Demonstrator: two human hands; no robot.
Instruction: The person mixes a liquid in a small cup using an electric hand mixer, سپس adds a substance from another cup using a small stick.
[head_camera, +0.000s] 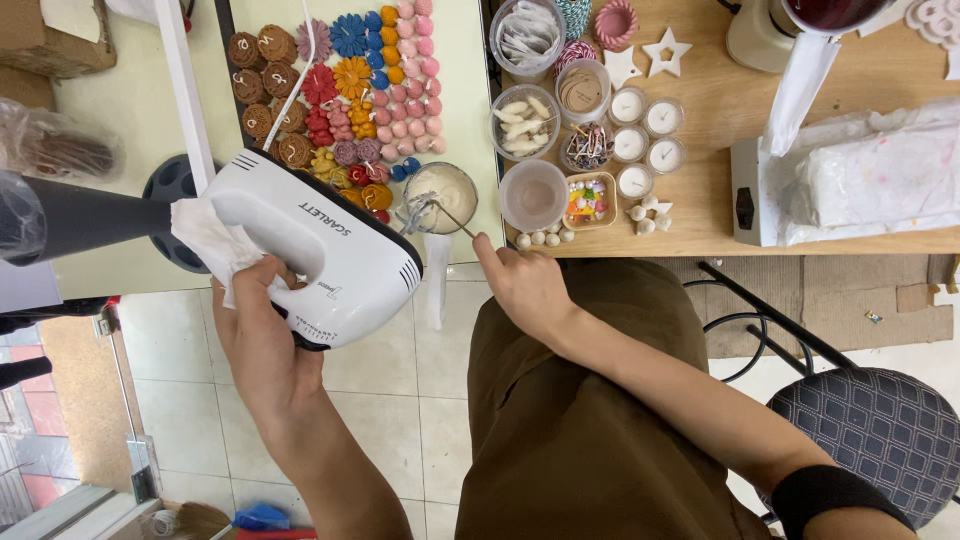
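Note:
My left hand (262, 340) grips the handle of a white electric hand mixer (320, 240), with a crumpled white tissue (208, 238) pressed between palm and handle. The mixer's metal beater (413, 214) reaches to the rim of a small clear cup of cream-coloured paste (447, 188) at the table edge. My right hand (525, 285) is just right of that cup, fingertips pinched on a thin metal stick (458, 221) whose far end lies in the cup.
Rows of small coloured flower-shaped pieces (370, 80) lie behind the cup. On the wooden table (720, 100) stand plastic tubs (525, 122), an empty cup (533, 195), small white-filled cups (630, 142) and a white appliance (757, 192). A checked chair (880, 430) stands at lower right.

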